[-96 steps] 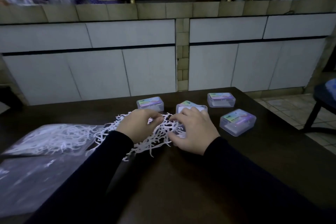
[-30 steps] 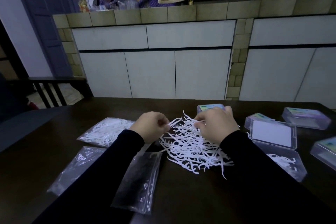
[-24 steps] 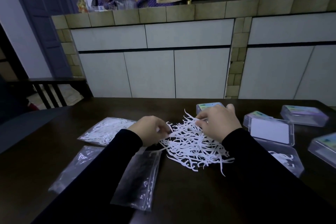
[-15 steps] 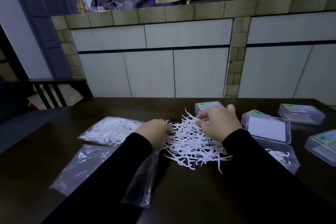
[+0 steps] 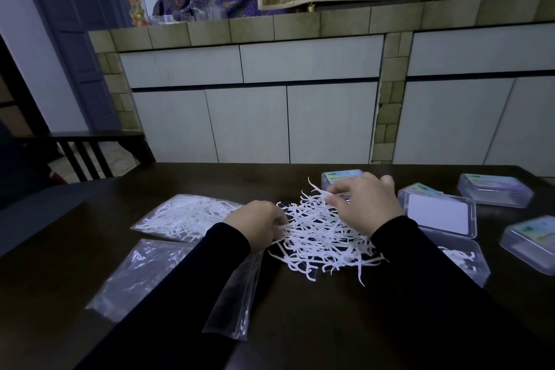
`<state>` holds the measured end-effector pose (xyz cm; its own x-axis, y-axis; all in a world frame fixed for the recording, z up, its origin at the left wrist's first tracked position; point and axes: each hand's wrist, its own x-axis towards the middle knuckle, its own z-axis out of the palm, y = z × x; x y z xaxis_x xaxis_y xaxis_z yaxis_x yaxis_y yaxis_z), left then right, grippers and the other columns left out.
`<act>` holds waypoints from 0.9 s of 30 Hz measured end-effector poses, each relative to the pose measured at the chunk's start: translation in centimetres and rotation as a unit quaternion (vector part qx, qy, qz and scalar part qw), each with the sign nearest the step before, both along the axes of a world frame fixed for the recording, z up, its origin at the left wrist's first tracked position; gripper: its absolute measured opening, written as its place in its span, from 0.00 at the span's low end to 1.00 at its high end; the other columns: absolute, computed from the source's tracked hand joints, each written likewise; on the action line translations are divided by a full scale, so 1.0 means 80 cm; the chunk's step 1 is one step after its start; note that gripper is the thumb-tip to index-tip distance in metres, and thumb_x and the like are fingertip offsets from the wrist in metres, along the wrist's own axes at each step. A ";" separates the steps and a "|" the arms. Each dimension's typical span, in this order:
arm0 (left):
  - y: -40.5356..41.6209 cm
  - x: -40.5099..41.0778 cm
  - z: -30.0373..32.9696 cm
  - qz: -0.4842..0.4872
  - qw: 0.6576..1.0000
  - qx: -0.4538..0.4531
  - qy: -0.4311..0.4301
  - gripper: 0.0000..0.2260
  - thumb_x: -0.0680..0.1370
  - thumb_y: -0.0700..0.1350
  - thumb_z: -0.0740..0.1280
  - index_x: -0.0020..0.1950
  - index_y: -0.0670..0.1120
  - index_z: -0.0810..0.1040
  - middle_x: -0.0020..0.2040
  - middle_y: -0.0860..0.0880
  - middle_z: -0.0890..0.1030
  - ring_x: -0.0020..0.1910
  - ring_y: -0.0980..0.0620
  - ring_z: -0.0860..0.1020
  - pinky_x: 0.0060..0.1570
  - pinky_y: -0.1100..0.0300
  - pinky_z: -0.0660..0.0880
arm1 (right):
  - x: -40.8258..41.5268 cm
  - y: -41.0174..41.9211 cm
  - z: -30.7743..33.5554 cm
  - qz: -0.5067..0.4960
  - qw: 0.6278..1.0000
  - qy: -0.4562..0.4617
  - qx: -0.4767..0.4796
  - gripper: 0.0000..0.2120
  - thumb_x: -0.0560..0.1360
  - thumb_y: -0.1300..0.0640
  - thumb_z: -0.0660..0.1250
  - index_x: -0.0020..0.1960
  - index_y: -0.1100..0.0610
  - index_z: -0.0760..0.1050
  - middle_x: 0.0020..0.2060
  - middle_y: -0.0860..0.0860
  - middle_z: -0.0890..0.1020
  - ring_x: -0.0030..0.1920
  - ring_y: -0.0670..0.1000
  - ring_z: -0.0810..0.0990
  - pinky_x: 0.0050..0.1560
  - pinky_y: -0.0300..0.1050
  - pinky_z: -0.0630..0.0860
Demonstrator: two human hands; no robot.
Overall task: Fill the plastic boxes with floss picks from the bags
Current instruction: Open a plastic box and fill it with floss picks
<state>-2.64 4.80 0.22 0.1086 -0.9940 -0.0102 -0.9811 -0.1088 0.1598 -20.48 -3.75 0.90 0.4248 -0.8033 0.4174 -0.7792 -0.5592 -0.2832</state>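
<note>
at the left of the frame i note a full bag (image 5: 186, 217) of floss picks lying flat on the dark table (image 5: 315, 324), with two empty bags (image 5: 141, 276) below it toward lower left and lower centre. my left hand (image 5: 259, 227) sits just right of the full bag, fingers curled and pinching picks at the left edge of the loose pile (image 5: 321, 234) at frame centre. my right hand (image 5: 365, 204) rests on the upper right of that pile, thumb and forefinger pinching a single pick. right of the sleeve stands the open box (image 5: 462, 261), lid (image 5: 438, 215) raised, with only a few picks inside; closed boxes (image 5: 494, 194) lie at the far right and one behind the right hand. judgement: the step in hand is gathering a bundle for the open box. to do it well i would align picks the same way between both hands before lifting, take a modest bunch rather than a tangle, and lay it flat along the box floor. risk: interlocked picks dragging strays off the pile.
</note>
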 end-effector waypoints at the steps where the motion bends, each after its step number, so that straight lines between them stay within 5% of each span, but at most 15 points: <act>1: 0.000 -0.001 -0.002 0.000 1.000 -0.007 -0.005 0.09 0.79 0.46 0.65 0.58 0.49 0.79 0.58 0.50 0.78 0.56 0.49 0.76 0.55 0.56 0.74 | -0.001 0.001 0.001 0.003 1.000 -0.004 0.004 0.09 0.78 0.46 0.63 0.53 0.44 0.80 0.55 0.46 0.81 0.59 0.49 0.70 0.52 0.47 0.55; 6: -0.001 -0.006 -0.010 -0.014 0.998 -0.014 -0.064 0.12 0.80 0.47 0.62 0.63 0.49 0.73 0.60 0.50 0.73 0.60 0.49 0.67 0.59 0.55 0.70 | -0.006 0.004 0.005 -0.001 1.000 -0.009 0.010 0.10 0.79 0.44 0.62 0.56 0.42 0.80 0.57 0.46 0.79 0.60 0.49 0.67 0.54 0.48 0.58; 9: -0.003 -0.010 -0.010 -0.016 0.995 -0.038 -0.088 0.13 0.80 0.47 0.62 0.64 0.48 0.74 0.60 0.50 0.76 0.60 0.49 0.67 0.59 0.55 0.70 | -0.008 0.001 0.003 0.001 1.000 -0.029 0.011 0.10 0.78 0.43 0.63 0.54 0.42 0.80 0.54 0.43 0.80 0.52 0.45 0.64 0.51 0.46 0.56; 14: -0.003 -0.008 0.000 -0.021 0.986 -0.125 -0.112 0.11 0.79 0.49 0.63 0.60 0.52 0.78 0.57 0.53 0.80 0.57 0.50 0.70 0.52 0.58 0.67 | -0.017 -0.001 0.003 0.006 0.997 -0.072 0.036 0.09 0.78 0.43 0.62 0.52 0.43 0.80 0.44 0.41 0.76 0.49 0.44 0.61 0.49 0.44 0.53; 21: 0.009 -0.002 0.011 0.000 0.962 -0.247 -0.115 0.08 0.79 0.49 0.63 0.52 0.55 0.82 0.51 0.57 0.81 0.49 0.51 0.69 0.43 0.59 0.64 | -0.023 0.000 0.000 0.006 0.994 -0.102 0.033 0.11 0.77 0.42 0.63 0.52 0.44 0.81 0.52 0.45 0.80 0.52 0.47 0.66 0.50 0.45 0.55; 27: 0.008 -0.003 0.007 0.026 0.922 -0.383 -0.047 0.03 0.72 0.43 0.73 0.41 0.51 0.84 0.38 0.53 0.83 0.38 0.50 0.67 0.35 0.58 0.65 | -0.024 -0.001 0.000 0.018 0.987 -0.156 0.030 0.11 0.76 0.41 0.65 0.52 0.44 0.82 0.52 0.44 0.80 0.59 0.50 0.68 0.50 0.44 0.55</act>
